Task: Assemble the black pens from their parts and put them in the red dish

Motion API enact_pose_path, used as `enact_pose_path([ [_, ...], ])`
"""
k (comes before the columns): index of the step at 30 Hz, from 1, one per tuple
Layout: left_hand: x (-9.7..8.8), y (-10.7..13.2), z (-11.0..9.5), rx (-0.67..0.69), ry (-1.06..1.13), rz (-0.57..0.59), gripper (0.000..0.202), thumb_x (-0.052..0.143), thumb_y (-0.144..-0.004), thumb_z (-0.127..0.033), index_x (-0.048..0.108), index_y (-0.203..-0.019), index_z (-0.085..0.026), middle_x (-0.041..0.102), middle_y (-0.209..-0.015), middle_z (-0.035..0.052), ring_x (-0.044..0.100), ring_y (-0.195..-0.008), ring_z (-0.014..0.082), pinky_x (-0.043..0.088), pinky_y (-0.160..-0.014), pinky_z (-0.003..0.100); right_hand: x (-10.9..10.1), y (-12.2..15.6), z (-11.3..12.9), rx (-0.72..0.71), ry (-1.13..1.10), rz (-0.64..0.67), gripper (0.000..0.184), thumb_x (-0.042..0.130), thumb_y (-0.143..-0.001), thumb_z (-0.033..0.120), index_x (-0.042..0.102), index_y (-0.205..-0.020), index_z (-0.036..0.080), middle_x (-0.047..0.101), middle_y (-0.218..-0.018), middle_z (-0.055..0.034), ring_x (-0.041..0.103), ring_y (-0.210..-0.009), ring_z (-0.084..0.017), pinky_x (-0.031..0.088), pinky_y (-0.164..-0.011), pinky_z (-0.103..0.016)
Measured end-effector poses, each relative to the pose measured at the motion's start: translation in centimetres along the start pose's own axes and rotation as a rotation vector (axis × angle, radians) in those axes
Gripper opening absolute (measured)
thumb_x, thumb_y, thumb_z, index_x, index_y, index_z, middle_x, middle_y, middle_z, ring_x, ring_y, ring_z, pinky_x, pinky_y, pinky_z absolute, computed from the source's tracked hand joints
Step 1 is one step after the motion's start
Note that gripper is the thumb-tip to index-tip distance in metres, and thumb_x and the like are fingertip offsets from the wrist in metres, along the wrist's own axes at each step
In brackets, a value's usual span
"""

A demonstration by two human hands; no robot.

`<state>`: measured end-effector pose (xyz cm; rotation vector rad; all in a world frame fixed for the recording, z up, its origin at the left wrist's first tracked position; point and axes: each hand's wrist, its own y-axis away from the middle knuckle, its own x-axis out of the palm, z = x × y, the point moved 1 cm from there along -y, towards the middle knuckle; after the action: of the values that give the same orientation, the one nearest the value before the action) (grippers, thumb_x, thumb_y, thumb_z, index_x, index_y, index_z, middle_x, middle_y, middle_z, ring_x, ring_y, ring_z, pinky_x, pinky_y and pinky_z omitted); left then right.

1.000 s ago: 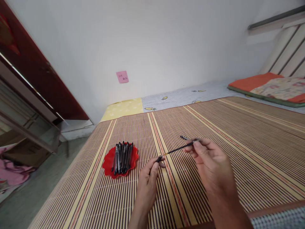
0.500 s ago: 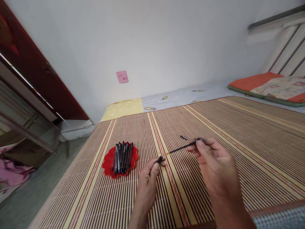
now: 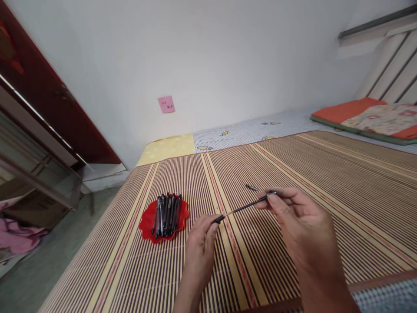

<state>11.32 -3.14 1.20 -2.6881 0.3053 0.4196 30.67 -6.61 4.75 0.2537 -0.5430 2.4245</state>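
Observation:
My left hand pinches the lower end of a thin black pen refill, at its tip. My right hand pinches the upper end of the same refill, with the fingers curled. The refill slants up to the right above the striped bamboo mat. A small dark pen part lies on the mat just beyond my right fingers. To the left, a red scalloped dish holds several black pens.
The mat covers a bed with a checked sheet at the far edge. An orange and floral cushion lies at the back right. A pink note sticks to the white wall. A dark red cabinet and floor are at left.
My hands have drifted slightly to the right, and the refill is held a little further apart between them. The dish and the small part have not moved.

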Motion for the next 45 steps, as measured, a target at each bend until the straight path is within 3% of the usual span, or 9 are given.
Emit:
enact_pose_path([
  [8,-0.5,0.1,-0.3,0.001,0.098,0.052,0.031,0.05,-0.098,-0.03,0.072,-0.12,-0.027,0.069,-0.112,0.0103,0.062,-0.104,0.0253,0.045,-0.09,0.034,-0.6,0.3,1.3,-0.076,0.074,0.111,0.013,0.072,-0.086,0.031,0.073,-0.095,0.023,0.075,-0.085,-0.004,0.07,-0.072,-0.016,0.06,-0.072,-0.03],
  [15,-0.5,0.2,0.1,0.022,0.221,0.091,0.029,0.051,-0.098,-0.03,0.072,-0.117,-0.025,0.07,-0.111,0.0098,0.06,-0.104,0.024,0.046,-0.09,0.034,-1.0,0.4,1.8,-0.092,0.023,0.102,0.011,0.072,-0.086,0.028,0.072,-0.096,0.023,0.074,-0.087,-0.0028,0.07,-0.07,-0.014,0.061,-0.068,-0.026],
  [22,-1.0,0.2,0.1,0.089,0.319,0.108,0.028,0.05,-0.099,-0.025,0.07,-0.118,-0.027,0.067,-0.109,0.0066,0.059,-0.105,0.0218,0.043,-0.093,0.035,0.0,1.4,3.4,-0.107,-0.027,0.021,0.008,0.071,-0.086,0.028,0.072,-0.093,0.024,0.074,-0.085,-0.0009,0.069,-0.07,-0.013,0.059,-0.067,-0.022],
  [31,-1.2,0.4,0.5,0.094,0.301,0.081,0.027,0.052,-0.098,-0.023,0.07,-0.117,-0.028,0.064,-0.119,0.007,0.057,-0.108,0.0216,0.042,-0.098,0.037,0.5,2.0,3.8,-0.1,-0.008,0.082,0.011,0.07,-0.087,0.03,0.072,-0.095,0.024,0.073,-0.085,-0.0023,0.069,-0.07,-0.014,0.059,-0.068,-0.026],
  [39,-1.6,0.3,-0.1,0.148,0.217,0.097,0.028,0.052,-0.098,-0.021,0.071,-0.116,-0.031,0.066,-0.112,0.0049,0.057,-0.109,0.021,0.042,-0.097,0.037,0.5,2.3,4.4,-0.164,0.111,0.049,0.01,0.067,-0.088,0.027,0.072,-0.096,0.024,0.074,-0.086,-0.0024,0.07,-0.072,-0.015,0.059,-0.07,-0.027],
  [45,-1.8,0.3,-1.3,0.172,0.032,0.061,0.027,0.056,-0.096,-0.021,0.071,-0.117,-0.028,0.068,-0.107,0.0057,0.059,-0.103,0.021,0.044,-0.09,0.034,0.3,2.1,4.0,-0.286,0.292,0.294,0.012,0.068,-0.089,0.023,0.072,-0.1,0.025,0.073,-0.09,-0.0018,0.071,-0.077,-0.015,0.058,-0.068,-0.023],
])
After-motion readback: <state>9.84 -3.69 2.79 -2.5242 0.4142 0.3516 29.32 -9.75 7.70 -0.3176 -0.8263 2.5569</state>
